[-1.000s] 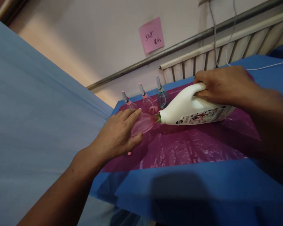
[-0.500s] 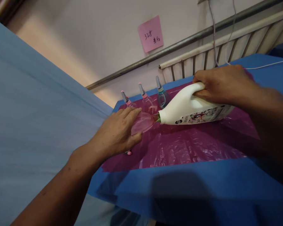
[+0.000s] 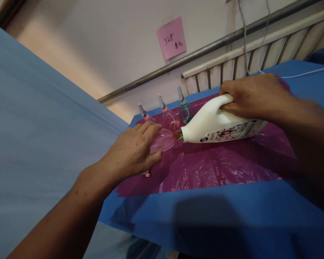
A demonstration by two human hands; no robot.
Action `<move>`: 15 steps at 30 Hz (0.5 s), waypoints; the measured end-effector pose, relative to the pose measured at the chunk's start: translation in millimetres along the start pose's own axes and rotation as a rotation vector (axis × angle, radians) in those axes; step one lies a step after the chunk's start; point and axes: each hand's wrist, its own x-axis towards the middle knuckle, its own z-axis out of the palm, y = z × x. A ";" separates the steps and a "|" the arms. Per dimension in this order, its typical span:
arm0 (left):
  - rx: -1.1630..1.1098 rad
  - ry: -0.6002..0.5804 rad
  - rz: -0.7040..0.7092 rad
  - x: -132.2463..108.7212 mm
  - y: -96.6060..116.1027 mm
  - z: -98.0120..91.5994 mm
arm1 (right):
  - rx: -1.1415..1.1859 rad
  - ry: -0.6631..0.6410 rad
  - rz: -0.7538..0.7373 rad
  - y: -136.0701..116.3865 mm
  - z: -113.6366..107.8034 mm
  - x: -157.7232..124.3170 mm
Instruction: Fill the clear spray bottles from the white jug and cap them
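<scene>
My right hand (image 3: pixel 248 93) is closed around the handle of a white plastic jug (image 3: pixel 205 122) with a flowered label. The jug is tipped onto its side, its uncapped mouth pointing left, with something green at the opening. That mouth meets the neck of a clear pink bottle (image 3: pixel 164 139), which lies tilted in the grip of my left hand (image 3: pixel 136 147). Whether liquid is flowing I cannot tell. Under the left hand a small pink-and-grey piece (image 3: pixel 147 174), perhaps a spray head, is partly hidden.
Behind the hands stand two pink spray bottles (image 3: pixel 170 117) and a teal spray bottle (image 3: pixel 187 113). A purple plastic sheet (image 3: pixel 194 169) covers part of the blue table cover (image 3: pixel 162 212). A blue curtain (image 3: pixel 43 118) hangs at the left; a radiator (image 3: pixel 229 66) and cables run along the wall.
Hands, jug and pink bottle keep nearly the same positions. The whole view has shifted very slightly.
</scene>
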 end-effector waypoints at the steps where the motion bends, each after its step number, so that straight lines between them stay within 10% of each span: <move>1: 0.000 -0.007 -0.001 0.3 0.2 -0.6 | 0.001 -0.007 0.001 -0.5 -1.1 -0.3; 15: 0.099 -0.043 0.050 7.1 -0.8 -6.3 | 0.001 -0.006 -0.022 -0.9 -0.9 1.0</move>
